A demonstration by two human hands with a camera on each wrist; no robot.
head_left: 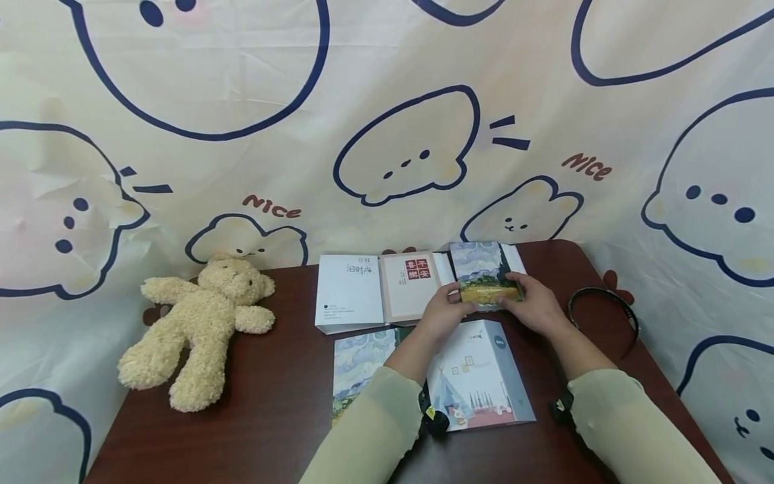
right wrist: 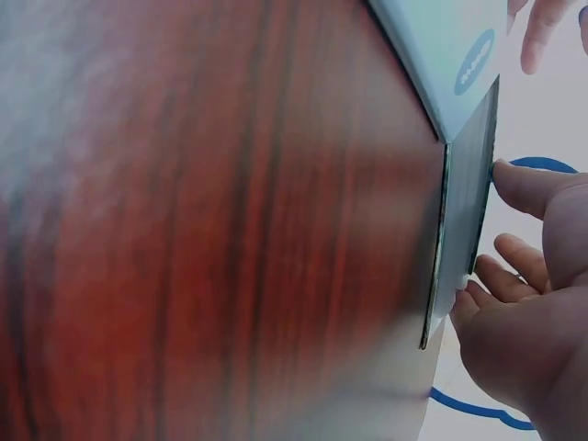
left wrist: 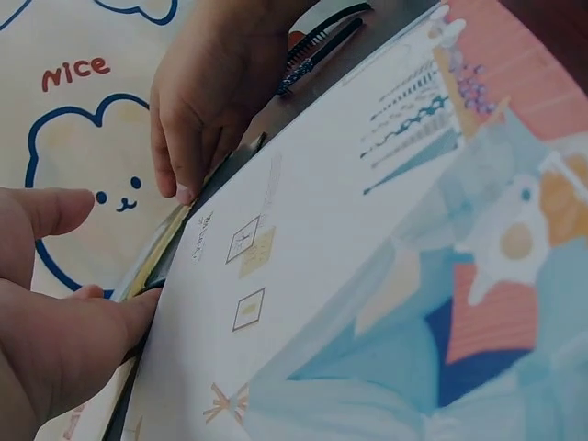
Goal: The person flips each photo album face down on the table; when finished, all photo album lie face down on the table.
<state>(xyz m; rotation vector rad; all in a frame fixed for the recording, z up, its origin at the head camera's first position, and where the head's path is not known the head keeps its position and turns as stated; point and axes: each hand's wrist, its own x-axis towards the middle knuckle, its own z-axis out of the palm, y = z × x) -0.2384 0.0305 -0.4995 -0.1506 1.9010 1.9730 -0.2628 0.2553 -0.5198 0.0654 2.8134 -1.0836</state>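
Observation:
A book with a painted landscape cover (head_left: 484, 272) lies at the right end of the back row, over a white book whose edge shows at its right. My left hand (head_left: 446, 310) holds its near left corner, thumb along the near edge. At the near right corner my right hand (head_left: 535, 306) grips it, thumb on the cover's edge. In the right wrist view the right fingers (right wrist: 496, 276) curl at the book's side. The left wrist view has the left thumb (left wrist: 133, 322) against the book's edge. Close in front lies a white book with a tent drawing (head_left: 478, 383).
Left of the held book lie a cream book with red characters (head_left: 411, 289) and a white book (head_left: 349, 289). Another landscape-covered book (head_left: 363, 356) lies partly under the left forearm. A teddy bear (head_left: 211, 329) lies at the left, a black headband (head_left: 605, 292) at the right.

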